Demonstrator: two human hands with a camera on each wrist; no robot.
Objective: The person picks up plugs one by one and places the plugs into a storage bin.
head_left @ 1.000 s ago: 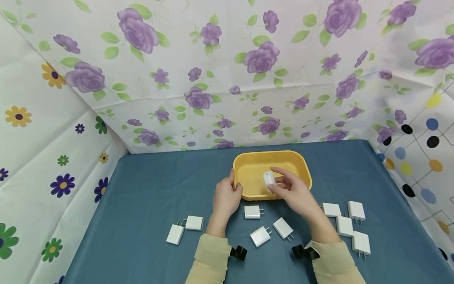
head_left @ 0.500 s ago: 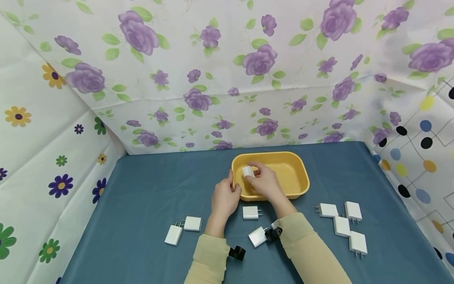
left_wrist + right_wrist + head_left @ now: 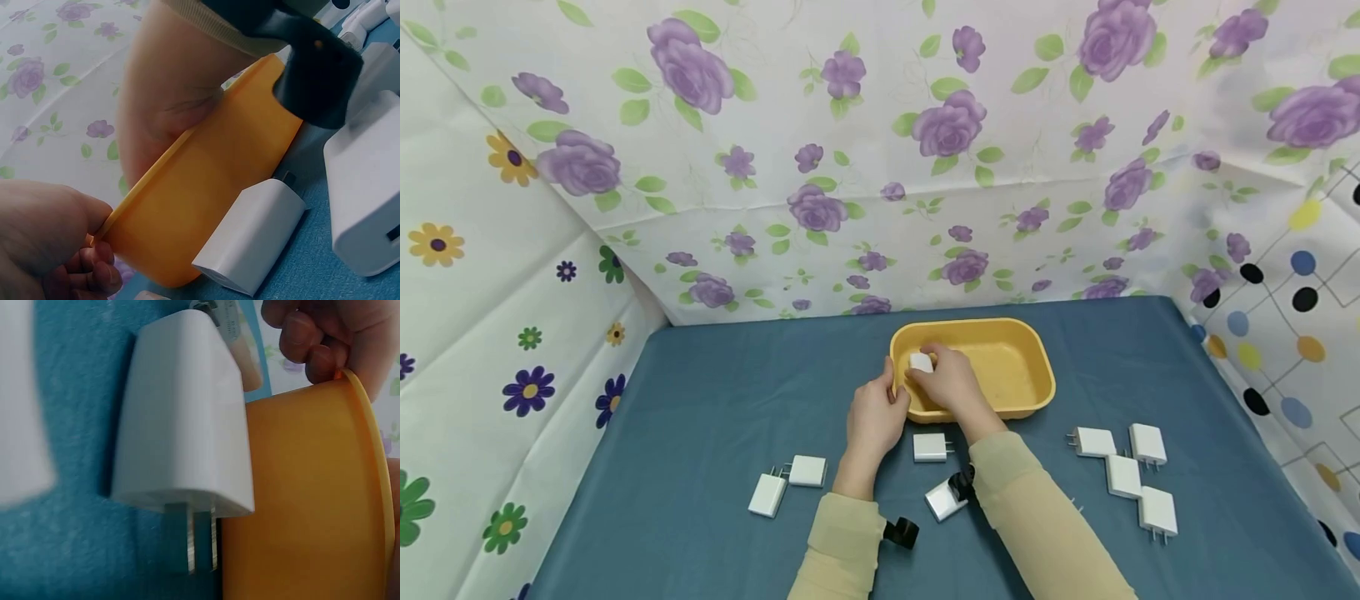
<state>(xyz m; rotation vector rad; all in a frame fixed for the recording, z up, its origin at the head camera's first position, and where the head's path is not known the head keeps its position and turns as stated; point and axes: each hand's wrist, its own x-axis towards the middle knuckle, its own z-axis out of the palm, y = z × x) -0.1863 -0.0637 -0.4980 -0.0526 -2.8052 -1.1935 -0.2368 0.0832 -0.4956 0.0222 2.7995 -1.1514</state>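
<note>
A yellow plastic basin [image 3: 1026, 367] stands near the back of the table. My left hand [image 3: 876, 417] grips its left front rim, thumb on one side and curled fingers on the other, as the left wrist view shows. Inside the basin's left end, my right hand [image 3: 951, 383] holds a white plug-in charger [image 3: 921, 362] between thumb and fingers; its lower part is hidden. Just in front of the basin lies another charger [image 3: 929, 447], seen close up in the right wrist view with two metal prongs. A charger [image 3: 945, 500] lies nearer, partly behind the right wrist camera.
Two chargers [image 3: 807, 472] lie to the left of the left forearm. Several more form a loose group with a charger [image 3: 1123, 477] at its middle, right of the right arm. Prongs of another show beside the right sleeve [image 3: 1037, 508]. Patterned cloth walls [image 3: 850, 150] enclose the blue table [image 3: 722, 400].
My right hand has moved left inside the basin with the charger, then slightly lower. The right sleeve now covers a charger that lay in the open. My left hand stays on the rim.
</note>
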